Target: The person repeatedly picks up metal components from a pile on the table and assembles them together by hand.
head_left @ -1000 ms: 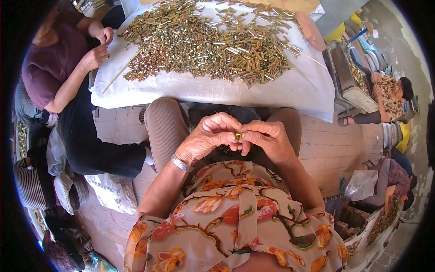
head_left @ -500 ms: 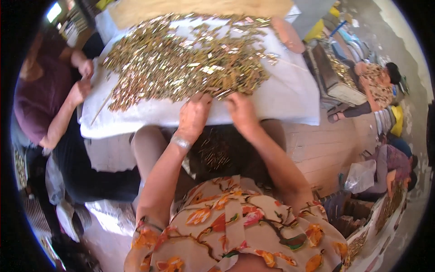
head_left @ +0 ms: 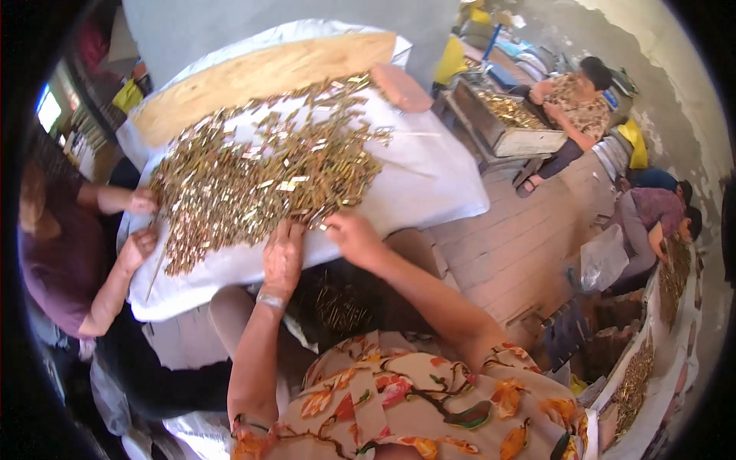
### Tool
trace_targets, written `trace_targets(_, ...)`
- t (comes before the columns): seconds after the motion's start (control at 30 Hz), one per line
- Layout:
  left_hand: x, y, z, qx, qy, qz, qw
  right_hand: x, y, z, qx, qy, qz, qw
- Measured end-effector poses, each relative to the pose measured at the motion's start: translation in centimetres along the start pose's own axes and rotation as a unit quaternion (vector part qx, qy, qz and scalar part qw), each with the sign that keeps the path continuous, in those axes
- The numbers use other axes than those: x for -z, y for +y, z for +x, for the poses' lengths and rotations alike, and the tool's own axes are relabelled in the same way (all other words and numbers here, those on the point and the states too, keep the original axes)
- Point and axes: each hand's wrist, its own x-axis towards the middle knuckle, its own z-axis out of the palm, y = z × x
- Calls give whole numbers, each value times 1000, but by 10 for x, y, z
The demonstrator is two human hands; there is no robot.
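A broad pile of small, flat, gold-coloured metal pieces [head_left: 253, 169] covers much of the white cloth [head_left: 452, 180] on the table before me. At its near edge, my left hand [head_left: 284, 259] has its fingers bent and closed over the pieces; what is between them is hidden. Just to its right, my right hand [head_left: 355, 240] is closed in a pinch, with a small shiny metal piece [head_left: 324, 227] at the fingertips. Below both hands, a dark hollow [head_left: 330, 303] between my knees holds scattered thin metal pieces.
A wooden board [head_left: 268, 73] and a pinkish block [head_left: 402, 88] lie along the table's far side. At the left edge sits a co-worker [head_left: 65, 261], hands near the pile. Another person [head_left: 575, 100] sits by a wooden box [head_left: 529, 140]. A clear bag [head_left: 602, 257] stands at right.
My view has turned, so the table now appears lower, tilted and farther left. My right hand has lifted slightly from the pile's edge, with a shiny piece at its fingertips.
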Motion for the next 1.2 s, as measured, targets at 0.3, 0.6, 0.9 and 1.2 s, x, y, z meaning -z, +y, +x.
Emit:
trace_targets(0.3,48,53,-37,282,6,-643,712,82,-96,-15,-391,-126,449,794)
trace_targets(0.6,77,74,-73,275,63,-722,632,71,-133,-30,-111,-76,188,973)
trace_targets(0.9,79,80,-78,250,122,-664,694,71,-136,-34,-187,-101,269,939)
trace_targets(1.2,77,83,-79,254,131,-636,717,64,-132,-36,-89,-50,201,974)
